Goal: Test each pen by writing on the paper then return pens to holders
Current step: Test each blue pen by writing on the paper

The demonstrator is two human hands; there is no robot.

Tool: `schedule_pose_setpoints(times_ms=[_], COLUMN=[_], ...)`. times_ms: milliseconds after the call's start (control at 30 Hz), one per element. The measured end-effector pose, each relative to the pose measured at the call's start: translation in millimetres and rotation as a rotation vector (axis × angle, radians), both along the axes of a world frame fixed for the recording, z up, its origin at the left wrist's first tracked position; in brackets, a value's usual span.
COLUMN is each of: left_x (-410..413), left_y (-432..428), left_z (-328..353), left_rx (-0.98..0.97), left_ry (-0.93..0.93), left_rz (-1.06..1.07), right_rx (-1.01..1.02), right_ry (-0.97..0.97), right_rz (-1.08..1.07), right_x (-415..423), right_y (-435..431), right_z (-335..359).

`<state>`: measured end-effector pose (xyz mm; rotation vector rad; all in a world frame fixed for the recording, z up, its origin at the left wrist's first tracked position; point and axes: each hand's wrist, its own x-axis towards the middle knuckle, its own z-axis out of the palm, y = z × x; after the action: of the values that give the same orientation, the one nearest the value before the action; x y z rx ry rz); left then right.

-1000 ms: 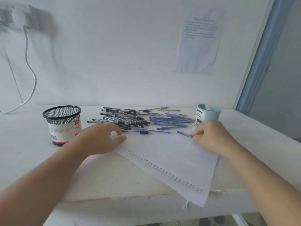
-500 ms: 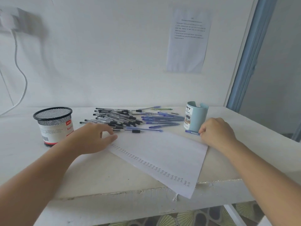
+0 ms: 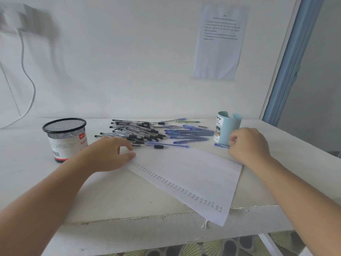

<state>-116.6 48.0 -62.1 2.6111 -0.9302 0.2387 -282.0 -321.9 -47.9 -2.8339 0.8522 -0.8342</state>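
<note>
Desk (image 3: 110, 193) scene steady: right hand (image 3: 248, 145) fingers (image 3: 232, 139) still pinch blue pen (image 3: 221, 145); left hand (image 3: 108, 154) relaxed.

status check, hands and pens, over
Left hand rests on paper corner. Right hand pinches blue pen beside blue holder. Pen pile lies behind the paper.

The table (image 3: 110, 191) is painted white and matt, and its front edge is chipped and rough. The paper (image 3: 193, 174) is thin, smooth and matt, like the notice (image 3: 217, 52) on the matt painted wall (image 3: 129, 80). The mesh holder (image 3: 64, 129) is black metal wire mesh with a slightly glossy label. The pale blue holder (image 3: 224, 126) looks smooth and matt, perhaps plastic. The blue pen (image 3: 220, 145) beside it and the heaped pens (image 3: 140, 133) have glossy plastic barrels. The cable (image 3: 27, 80) is smooth white plastic.
</note>
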Motion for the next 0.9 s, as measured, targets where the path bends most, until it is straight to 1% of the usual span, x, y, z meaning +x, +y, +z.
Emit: schedule_pose_setpoints(times_ms=[67,100,200,267,333,433,500,567,667,733,833,900], left_x=[2,2,2,2,2,4,5,5,5,4,5,4], left_y=[1,1,0,2,3,6,7,7,7,7,5,4], left_z=[-1,-1,1,3,3,4,5,7,6,6,5,5], left_rx=[0.007,0.013,0.020,0.026,0.030,0.026,0.034,0.043,0.049,0.052,-0.033,-0.129], left_ry=[0.004,0.006,0.018,0.025,0.040,0.064,0.076,0.084,0.076,0.059,-0.004,-0.061], left_rz=[0.004,0.006,0.006,0.006,0.010,0.016,0.020,0.020,0.019,0.018,-0.024,-0.059], right_rx=[-0.029,-0.011,0.065,0.055,0.053,0.128,0.180,0.175,0.048,0.000,0.052,0.081], right_ry=[-0.017,-0.012,0.091,0.182,0.216,0.333,0.367,0.314,0.250,0.194,0.050,0.023], right_rz=[0.103,0.181,0.412,0.453,0.444,0.458,0.511,0.573,0.627,0.653,0.672,0.677], right_x=[6,12,38,59,77,93,97,102,111,113,110,108], right_y=[15,23,49,62,69,73,80,88,94,95,99,105], right_z=[6,8,12,14,20,31,32,24,7,3,10,21])
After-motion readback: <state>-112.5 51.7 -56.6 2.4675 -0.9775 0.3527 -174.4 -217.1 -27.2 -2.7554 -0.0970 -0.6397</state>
